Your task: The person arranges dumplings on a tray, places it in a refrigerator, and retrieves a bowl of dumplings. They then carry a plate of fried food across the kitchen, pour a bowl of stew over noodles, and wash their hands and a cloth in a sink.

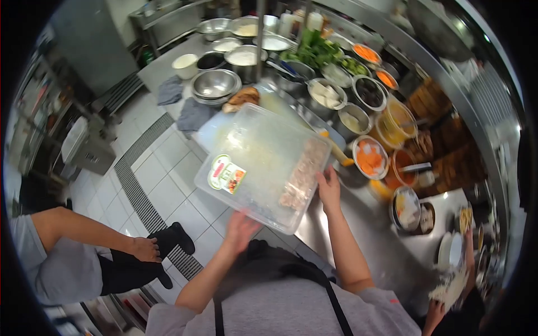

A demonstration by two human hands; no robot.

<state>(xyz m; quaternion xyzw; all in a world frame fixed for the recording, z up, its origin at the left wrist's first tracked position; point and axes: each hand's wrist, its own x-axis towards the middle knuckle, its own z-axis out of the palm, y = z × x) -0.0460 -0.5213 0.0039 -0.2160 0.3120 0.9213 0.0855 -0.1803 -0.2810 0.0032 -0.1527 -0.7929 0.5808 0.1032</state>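
Note:
A large clear plastic food container [263, 151] is held in front of me, tilted, with a printed label [226, 175] on its left part. Pale brownish food, perhaps meat, [305, 173] shows along its right side. My left hand [242, 229] grips the near edge from below, its fingers partly hidden under the container. At the right edge, my right hand [329, 190] has its thumb and fingers closed round the side. Beneath the container's far side lies a pale cutting board [210, 130], with a browned piece of food [242, 99] on it.
Metal bowls [214, 84] and tubs of ingredients line the steel counter [370, 235], including sliced carrots [370, 158] and leafy greens [314, 50]. A person's arm [89, 229] is at the left. Another person's hands [434, 313] hold pale food at lower right.

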